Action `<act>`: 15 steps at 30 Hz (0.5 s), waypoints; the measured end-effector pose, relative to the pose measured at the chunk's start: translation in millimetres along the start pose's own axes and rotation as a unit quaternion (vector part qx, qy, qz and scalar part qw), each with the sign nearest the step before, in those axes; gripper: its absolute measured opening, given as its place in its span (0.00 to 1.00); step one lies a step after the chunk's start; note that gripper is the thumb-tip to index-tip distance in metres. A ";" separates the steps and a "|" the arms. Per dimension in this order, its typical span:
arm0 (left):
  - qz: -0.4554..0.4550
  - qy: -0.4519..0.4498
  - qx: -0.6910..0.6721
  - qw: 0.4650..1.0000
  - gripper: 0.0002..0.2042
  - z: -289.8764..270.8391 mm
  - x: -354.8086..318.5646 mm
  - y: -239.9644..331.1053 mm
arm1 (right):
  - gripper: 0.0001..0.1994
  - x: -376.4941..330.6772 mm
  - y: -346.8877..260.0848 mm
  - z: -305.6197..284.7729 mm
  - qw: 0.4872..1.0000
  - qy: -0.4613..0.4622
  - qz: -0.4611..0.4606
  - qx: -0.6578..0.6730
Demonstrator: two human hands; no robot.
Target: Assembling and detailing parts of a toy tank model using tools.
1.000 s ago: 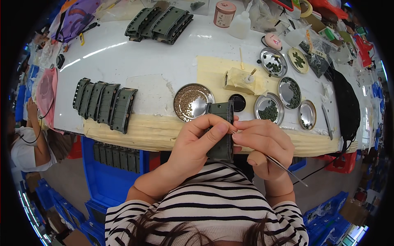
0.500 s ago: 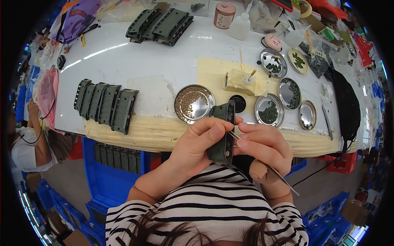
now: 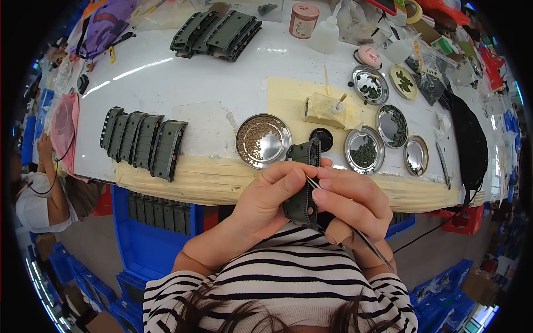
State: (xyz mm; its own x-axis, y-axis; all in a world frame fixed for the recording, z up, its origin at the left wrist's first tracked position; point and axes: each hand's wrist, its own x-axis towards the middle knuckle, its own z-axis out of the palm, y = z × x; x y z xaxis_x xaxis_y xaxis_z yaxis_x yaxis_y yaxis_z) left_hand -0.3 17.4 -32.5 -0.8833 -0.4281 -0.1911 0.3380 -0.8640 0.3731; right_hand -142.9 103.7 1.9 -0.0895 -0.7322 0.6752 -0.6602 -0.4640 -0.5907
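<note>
A dark green, ribbed, slightly curved model part (image 3: 300,208) is upright between my hands, close to my chest. My left hand (image 3: 272,191) is closed round it, with thumb and forefinger together at its upper middle. Metal tweezers (image 3: 370,244) are pinched in my right hand (image 3: 358,202), which has a tan wrap on one finger. Their tips touch or nearly touch the part beside my left thumb. Anything between the tips is too small to tell. Beyond the part lies a round metal dish (image 3: 263,141) with small brown pieces.
More green parts (image 3: 143,140) stand in a row at left; another group (image 3: 216,36) lies farther back. Dishes of tiny green pieces (image 3: 363,150) stand at right, near a yellow-wrapped block (image 3: 327,112) and a black round cap (image 3: 322,139). Below the padded table edge (image 3: 205,186) is a blue crate (image 3: 150,244).
My right hand has shifted slightly left and the tweezers have turned steeper, their tips closer to my left thumb. The green part has moved a little to the right.
</note>
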 end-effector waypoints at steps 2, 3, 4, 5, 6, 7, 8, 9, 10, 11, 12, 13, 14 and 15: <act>0.003 -0.002 0.002 1.000 0.13 2.4 0.4 0.4 | 0.18 -0.7 0.9 0.2 1.000 0.001 -0.005 -0.005; 0.003 -0.002 0.003 1.000 0.13 3.2 0.9 0.6 | 0.18 -0.6 1.1 -0.7 1.000 0.000 -0.004 -0.004; 0.005 -0.010 0.005 1.000 0.13 2.7 2.2 0.6 | 0.18 -0.3 1.4 -1.9 1.000 0.000 -0.003 -0.004; 0.007 -0.014 0.005 1.000 0.13 1.1 2.0 0.2 | 0.17 -0.3 1.1 -3.1 1.000 -0.008 0.008 0.008; 0.009 -0.018 0.006 1.000 0.13 -0.3 2.3 0.1 | 0.17 0.8 0.6 -5.5 0.999 -0.015 0.019 0.020; 0.016 -0.022 0.015 1.000 0.12 -1.0 3.2 0.9 | 0.17 1.9 0.5 -7.3 0.999 -0.023 0.031 0.032; 0.018 -0.024 0.021 0.999 0.12 -1.1 3.2 0.9 | 0.16 0.8 -0.2 -8.0 0.999 -0.014 0.037 0.031; 0.020 -0.026 0.028 0.999 0.12 -0.6 3.4 1.2 | 0.14 3.0 -2.6 -8.5 0.997 -0.009 0.058 0.045; 0.036 -0.023 0.024 0.999 0.11 3.7 4.3 1.7 | 0.14 4.8 0.5 -8.3 0.998 -0.002 0.049 0.049; 0.048 -0.020 0.027 0.998 0.11 4.0 4.5 1.5 | 0.13 6.7 0.8 -8.7 0.998 -0.004 0.050 0.048; 0.060 -0.018 0.031 0.998 0.10 3.7 4.3 1.0 | 0.12 7.9 0.8 -9.0 0.998 -0.007 0.051 0.048; 0.072 -0.016 0.034 0.997 0.10 2.9 3.5 0.0 | 0.11 8.1 0.4 -8.9 0.997 -0.009 0.054 0.048; 0.081 -0.015 0.046 0.996 0.10 3.1 4.8 0.4 | 0.11 9.8 2.3 -11.4 0.997 -0.018 0.051 0.048; 0.086 -0.018 0.059 0.994 0.10 2.6 5.7 1.3 | 0.11 11.2 3.5 -12.1 0.997 -0.020 0.054 0.055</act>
State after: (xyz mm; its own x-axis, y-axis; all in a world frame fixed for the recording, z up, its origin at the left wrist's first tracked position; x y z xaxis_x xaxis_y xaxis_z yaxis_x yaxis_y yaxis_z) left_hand -5.8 14.5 -30.7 -0.8277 -0.5548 -0.0845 0.4458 -0.7414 0.5016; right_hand -155.2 99.8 12.7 -0.1237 -0.7992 0.5882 -0.5621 -0.4321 -0.7052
